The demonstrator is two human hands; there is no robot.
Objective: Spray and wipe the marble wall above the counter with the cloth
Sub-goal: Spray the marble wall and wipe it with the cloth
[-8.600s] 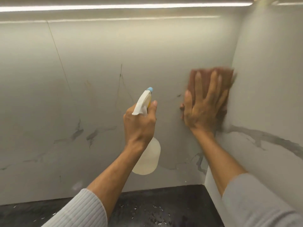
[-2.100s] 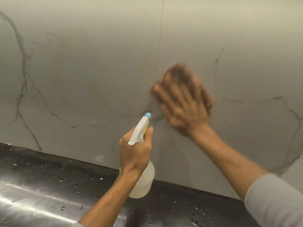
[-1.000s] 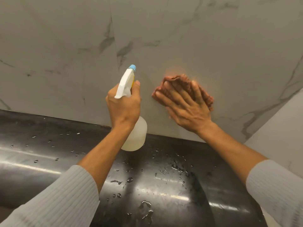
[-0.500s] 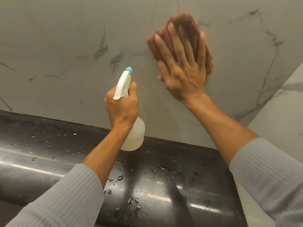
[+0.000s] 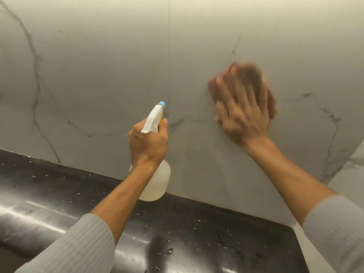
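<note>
Marble wall [image 5: 118, 66]: grey-veined, above wet black counter [image 5: 177, 233].
Left grip [image 5: 147, 142]: wrapped around spray bottle [image 5: 157, 182].
Right grip [image 5: 243, 111]: flat, blurred, pressing brown cloth [image 5: 270, 99] against wall.

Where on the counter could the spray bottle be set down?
The black counter is bare, only wet with droplets, left of the left hand holding the spray bottle. Nothing stands between the forearms either. The right hand presses the cloth on the marble wall.
</note>
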